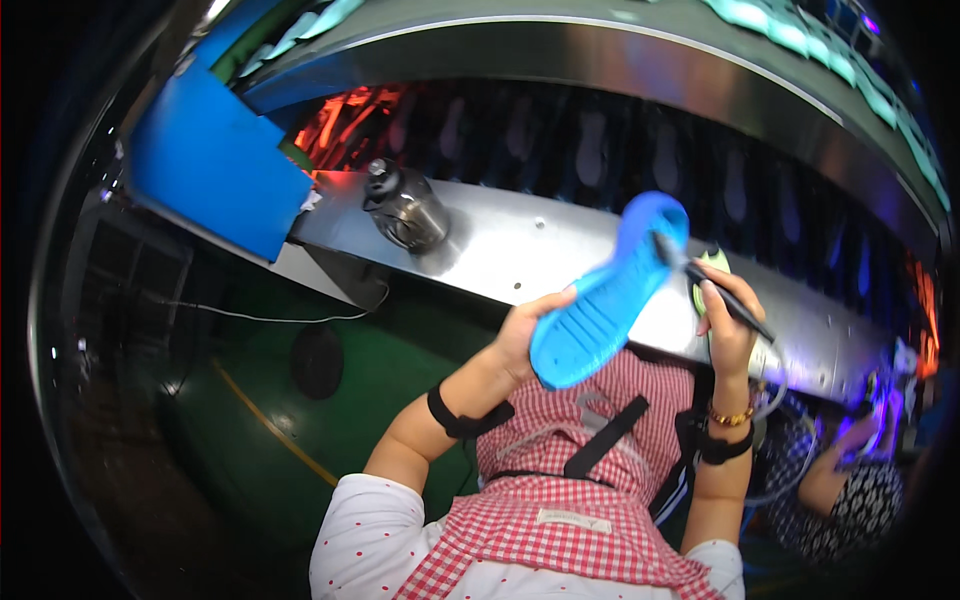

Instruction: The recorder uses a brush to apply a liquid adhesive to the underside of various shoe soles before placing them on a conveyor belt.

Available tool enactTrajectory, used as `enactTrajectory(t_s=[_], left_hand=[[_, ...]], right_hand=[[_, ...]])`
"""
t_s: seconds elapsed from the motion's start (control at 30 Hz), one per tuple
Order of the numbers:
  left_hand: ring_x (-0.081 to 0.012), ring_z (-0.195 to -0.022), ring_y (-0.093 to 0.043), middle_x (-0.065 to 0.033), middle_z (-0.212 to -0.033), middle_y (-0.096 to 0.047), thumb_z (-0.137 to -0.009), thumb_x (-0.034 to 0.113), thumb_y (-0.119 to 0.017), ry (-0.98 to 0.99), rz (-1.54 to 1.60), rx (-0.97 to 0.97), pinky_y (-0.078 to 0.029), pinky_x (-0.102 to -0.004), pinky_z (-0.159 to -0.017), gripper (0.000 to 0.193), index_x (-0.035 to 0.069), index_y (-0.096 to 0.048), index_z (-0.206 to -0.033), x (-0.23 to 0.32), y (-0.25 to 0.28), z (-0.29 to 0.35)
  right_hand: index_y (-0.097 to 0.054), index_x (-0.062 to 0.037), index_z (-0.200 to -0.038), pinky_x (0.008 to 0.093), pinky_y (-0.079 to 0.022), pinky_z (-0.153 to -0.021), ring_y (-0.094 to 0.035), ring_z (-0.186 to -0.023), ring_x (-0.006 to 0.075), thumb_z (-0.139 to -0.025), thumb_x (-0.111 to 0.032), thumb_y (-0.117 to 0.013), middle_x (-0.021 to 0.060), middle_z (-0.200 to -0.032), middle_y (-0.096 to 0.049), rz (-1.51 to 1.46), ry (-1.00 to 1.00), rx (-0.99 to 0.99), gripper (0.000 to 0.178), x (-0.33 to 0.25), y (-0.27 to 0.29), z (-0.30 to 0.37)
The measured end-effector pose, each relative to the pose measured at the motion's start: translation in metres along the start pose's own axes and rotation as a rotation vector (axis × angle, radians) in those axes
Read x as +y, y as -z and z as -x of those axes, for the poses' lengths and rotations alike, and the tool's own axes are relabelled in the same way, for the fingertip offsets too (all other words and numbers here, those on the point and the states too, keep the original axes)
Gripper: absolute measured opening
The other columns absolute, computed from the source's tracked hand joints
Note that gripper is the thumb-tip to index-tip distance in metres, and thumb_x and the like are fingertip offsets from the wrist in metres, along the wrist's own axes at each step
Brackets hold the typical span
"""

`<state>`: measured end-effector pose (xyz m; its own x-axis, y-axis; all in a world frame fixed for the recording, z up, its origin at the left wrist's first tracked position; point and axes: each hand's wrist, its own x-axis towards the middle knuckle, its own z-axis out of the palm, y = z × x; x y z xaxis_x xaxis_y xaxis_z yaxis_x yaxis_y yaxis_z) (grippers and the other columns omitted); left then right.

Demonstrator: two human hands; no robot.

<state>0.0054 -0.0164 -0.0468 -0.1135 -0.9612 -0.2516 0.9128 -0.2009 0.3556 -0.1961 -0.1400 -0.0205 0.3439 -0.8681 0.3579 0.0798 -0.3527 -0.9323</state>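
A bright blue shoe sole (592,322) is held up in front of me, tilted, with its grooved inner face showing. My left hand (532,332) is closed on its lower left edge. In my right hand (732,312) is a black-handled brush (722,292), gripped like a pen. The brush's blurred dark tip meets the hollow upper end of the sole. A pale green object (712,262) shows partly behind my right hand; what it is I cannot make out.
A metal ledge (490,235) runs across in front of me, with a dark translucent jug (410,210) on it. Beyond it, several soles (592,148) stand in a dark, red-lit machine. A blue panel (215,160) is at left. Another person's arm (825,485) shows at right.
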Motion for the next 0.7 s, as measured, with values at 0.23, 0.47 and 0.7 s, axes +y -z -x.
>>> enactTrajectory(t_s=[0.23,0.47,0.7], left_hand=[[-0.0230,-0.098,-0.057,-0.0176,-0.115,-0.051,-0.085,0.026,-0.045,-0.132,-0.300,-0.144,-0.047,-0.0327,-0.085,0.056,-0.002,-0.027,-0.131,0.026,-0.023,0.026],[-0.0407,-0.110,-0.045,-0.0234,-0.124,-0.041,-0.088,0.043,-0.031,-0.564,-0.318,-0.691,-0.033,-0.0561,-0.094,0.060,-0.002,-0.033,-0.127,0.162,-0.106,-0.010],[-0.0203,-0.079,-0.057,-0.0117,-0.090,-0.058,-0.085,0.020,-0.045,-0.296,-0.512,-0.416,-0.048,-0.0333,-0.074,0.022,0.001,-0.054,-0.092,0.059,-0.167,-0.052]], right_hand=[[-0.054,0.0037,-0.088,0.0179,-0.032,-0.034,-0.041,-0.036,0.0096,-0.075,-0.011,-0.056,0.0263,-0.088,-0.060,-0.480,-0.211,-0.246,0.020,0.001,0.009,0.049],[-0.052,0.0022,-0.100,0.0201,-0.035,-0.042,-0.041,-0.041,0.0093,-0.082,-0.007,-0.050,0.0245,-0.100,-0.058,-0.858,-0.359,0.067,0.020,0.013,0.028,0.063],[-0.051,0.0002,-0.103,0.0206,-0.037,-0.046,-0.044,-0.046,0.0099,-0.085,-0.009,-0.047,0.0202,-0.101,-0.059,-0.886,-0.334,0.149,0.020,0.022,0.054,0.068]])
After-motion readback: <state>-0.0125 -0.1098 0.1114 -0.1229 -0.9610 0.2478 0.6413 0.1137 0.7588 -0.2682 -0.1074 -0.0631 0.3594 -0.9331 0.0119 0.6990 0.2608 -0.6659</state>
